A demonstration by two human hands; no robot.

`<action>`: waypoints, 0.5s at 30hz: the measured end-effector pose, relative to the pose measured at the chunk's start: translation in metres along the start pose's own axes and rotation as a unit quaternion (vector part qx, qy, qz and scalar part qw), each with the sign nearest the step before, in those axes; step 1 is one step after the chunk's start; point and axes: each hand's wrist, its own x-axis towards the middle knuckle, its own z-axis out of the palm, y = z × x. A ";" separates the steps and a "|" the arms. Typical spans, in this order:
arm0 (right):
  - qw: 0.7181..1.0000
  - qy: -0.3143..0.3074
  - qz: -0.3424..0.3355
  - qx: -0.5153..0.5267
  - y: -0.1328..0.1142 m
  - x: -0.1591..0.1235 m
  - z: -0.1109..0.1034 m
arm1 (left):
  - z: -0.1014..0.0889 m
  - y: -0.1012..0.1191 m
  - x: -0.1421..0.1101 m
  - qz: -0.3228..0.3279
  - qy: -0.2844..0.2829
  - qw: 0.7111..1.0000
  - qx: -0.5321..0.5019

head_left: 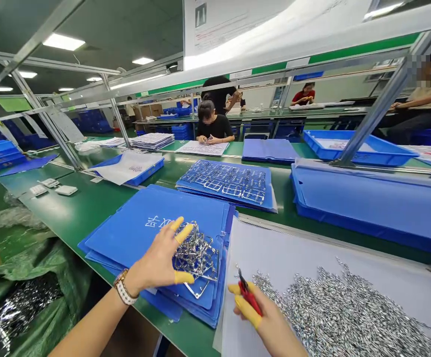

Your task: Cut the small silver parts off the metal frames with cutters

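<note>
My left hand [159, 260], with yellow covers on the fingertips, reaches over a tangled pile of shiny metal frames [197, 250]. Its fingers are spread apart, and I cannot tell whether they touch the pile. Underneath lies a stack of blue plastic sheets [126, 218] with white handwriting. My right hand [262, 317], also with yellow finger covers, is closed around red-handled cutting pliers [250, 298], tips pointing up and away. Beside it, a large heap of small shiny metal pieces [342, 307] covers part of a white sheet [263, 248].
Ahead lies a blue sheet [273, 191] bearing rows of metal frames [226, 179]. A long blue tray [367, 208] stands to the right, a paper-lined tray [152, 167] to the left. Metal scrap [18, 307] fills a green sack below. A person [215, 124] sits opposite.
</note>
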 end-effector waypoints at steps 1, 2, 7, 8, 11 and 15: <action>1.000 -0.011 -0.004 -0.001 -0.007 0.009 0.005 | 0.006 0.004 -0.003 0.015 -0.024 1.000 0.008; 1.000 -0.019 -0.006 -0.007 -0.013 0.017 0.008 | 0.013 0.008 -0.005 0.026 -0.040 0.999 0.015; 0.997 -0.028 0.012 -0.067 -0.028 0.049 0.020 | 0.031 0.013 -0.004 0.037 -0.066 0.997 0.014; 0.997 -0.031 0.011 -0.066 -0.032 0.052 0.021 | 0.032 0.012 -0.004 0.035 -0.067 0.997 0.009; 0.999 -0.031 -0.005 -0.035 -0.045 0.057 0.028 | 0.032 0.005 -0.004 0.028 -0.058 0.998 0.003; 0.997 -0.018 -0.004 0.076 -0.062 0.063 0.038 | 0.038 -0.008 -0.003 0.014 -0.004 1.000 0.018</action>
